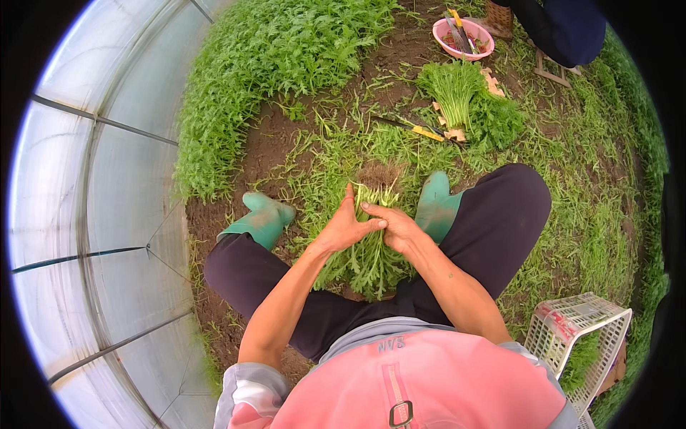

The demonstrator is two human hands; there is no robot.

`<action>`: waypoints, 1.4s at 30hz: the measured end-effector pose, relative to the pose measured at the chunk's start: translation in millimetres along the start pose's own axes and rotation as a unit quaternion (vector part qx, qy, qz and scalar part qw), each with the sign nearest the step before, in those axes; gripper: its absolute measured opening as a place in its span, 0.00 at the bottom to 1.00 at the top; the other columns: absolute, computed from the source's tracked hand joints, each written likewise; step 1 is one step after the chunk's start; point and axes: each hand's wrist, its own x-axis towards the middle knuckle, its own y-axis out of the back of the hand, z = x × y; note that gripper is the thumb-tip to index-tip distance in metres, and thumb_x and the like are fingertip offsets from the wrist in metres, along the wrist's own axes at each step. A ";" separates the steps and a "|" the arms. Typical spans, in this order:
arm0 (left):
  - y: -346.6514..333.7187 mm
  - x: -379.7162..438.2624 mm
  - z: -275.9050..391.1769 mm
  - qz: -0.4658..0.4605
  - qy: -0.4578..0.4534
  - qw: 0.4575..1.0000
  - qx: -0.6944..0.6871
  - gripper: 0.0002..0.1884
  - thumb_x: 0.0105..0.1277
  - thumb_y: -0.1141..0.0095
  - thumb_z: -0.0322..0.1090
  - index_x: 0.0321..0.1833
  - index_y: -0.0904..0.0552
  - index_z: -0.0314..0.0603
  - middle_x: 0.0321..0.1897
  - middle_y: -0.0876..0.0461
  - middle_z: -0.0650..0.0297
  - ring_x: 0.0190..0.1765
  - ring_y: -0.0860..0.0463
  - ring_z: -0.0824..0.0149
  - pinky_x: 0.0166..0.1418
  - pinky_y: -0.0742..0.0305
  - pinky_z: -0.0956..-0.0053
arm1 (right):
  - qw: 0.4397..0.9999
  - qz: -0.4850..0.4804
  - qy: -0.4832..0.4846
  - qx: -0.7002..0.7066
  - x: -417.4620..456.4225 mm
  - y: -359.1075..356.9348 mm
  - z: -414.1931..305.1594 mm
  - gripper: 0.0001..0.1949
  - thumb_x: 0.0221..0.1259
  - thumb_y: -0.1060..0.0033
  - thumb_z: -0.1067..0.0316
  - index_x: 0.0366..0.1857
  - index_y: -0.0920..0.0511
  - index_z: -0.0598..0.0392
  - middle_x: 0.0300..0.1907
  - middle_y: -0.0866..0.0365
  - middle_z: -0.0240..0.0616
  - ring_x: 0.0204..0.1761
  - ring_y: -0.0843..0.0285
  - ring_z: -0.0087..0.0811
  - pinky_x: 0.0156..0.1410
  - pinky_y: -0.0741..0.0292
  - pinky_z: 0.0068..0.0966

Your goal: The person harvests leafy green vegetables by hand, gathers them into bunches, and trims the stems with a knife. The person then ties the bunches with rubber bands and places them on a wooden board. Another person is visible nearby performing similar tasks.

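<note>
Between my knees, a bunch of leafy greens (375,263) hangs with its leaves towards me and its brown roots (379,174) pointing away. My left hand (348,222) grips the bunch from the left, a red band round one finger. From the right, my right hand (397,225) closes on the same stems, its thumb near the stem bases. The two hands meet over the stems; the fingers underneath are hidden. Beyond my right boot, cut greens (455,96) lie piled on a tan foam mat (454,134), beside a yellow-handled tool (427,133).
A pink basin (487,37) holds yellow-handled tools. Near it are another person's dark-clothed leg (573,32) and a low stool (552,72). Growing greens (278,59) stand ahead left, beside the plastic greenhouse wall (134,177). A white plastic crate (605,348) with greens lies at right. Trimmings litter the soil.
</note>
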 end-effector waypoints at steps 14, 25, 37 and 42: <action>-11.9 17.1 -36.9 -0.069 0.028 0.995 -0.070 0.53 0.55 0.28 0.51 0.67 0.44 0.13 0.64 0.33 0.32 0.72 0.35 0.47 0.76 0.44 0.61 | 0.999 0.015 -0.032 -0.009 22.5 1.6 7.9 0.38 0.59 0.30 0.59 0.66 0.39 0.75 0.71 0.42 0.60 0.75 0.47 0.42 0.78 0.53 0.38; -27.9 22.9 -32.4 0.026 0.024 0.990 -0.137 0.23 0.59 0.39 0.36 0.51 0.26 0.22 0.47 0.21 0.41 0.54 0.23 0.51 0.59 0.29 0.58 | 1.000 0.017 -0.011 -0.014 26.3 1.2 -4.5 0.36 0.59 0.30 0.60 0.64 0.38 0.75 0.63 0.33 0.54 0.70 0.41 0.38 0.76 0.51 0.40; -0.2 57.6 -26.9 0.070 0.018 0.978 -0.197 0.09 0.64 0.45 0.34 0.33 0.22 0.33 0.20 0.28 0.68 0.25 0.32 0.75 0.28 0.38 0.73 | 0.835 -0.094 -0.157 -0.519 72.2 -1.9 -101.2 0.47 0.62 0.40 0.39 0.71 0.46 0.71 0.74 0.51 0.65 0.77 0.54 0.55 0.77 0.48 0.46; 27.8 71.1 -48.0 -0.023 0.078 0.965 -0.249 0.09 0.66 0.47 0.34 0.36 0.19 0.34 0.29 0.18 0.64 0.34 0.26 0.72 0.44 0.31 0.72 | 0.566 -0.053 -0.096 -0.817 100.5 69.3 -223.4 0.27 0.63 0.41 0.45 0.49 0.20 0.64 0.47 0.17 0.52 0.50 0.19 0.45 0.56 0.23 0.38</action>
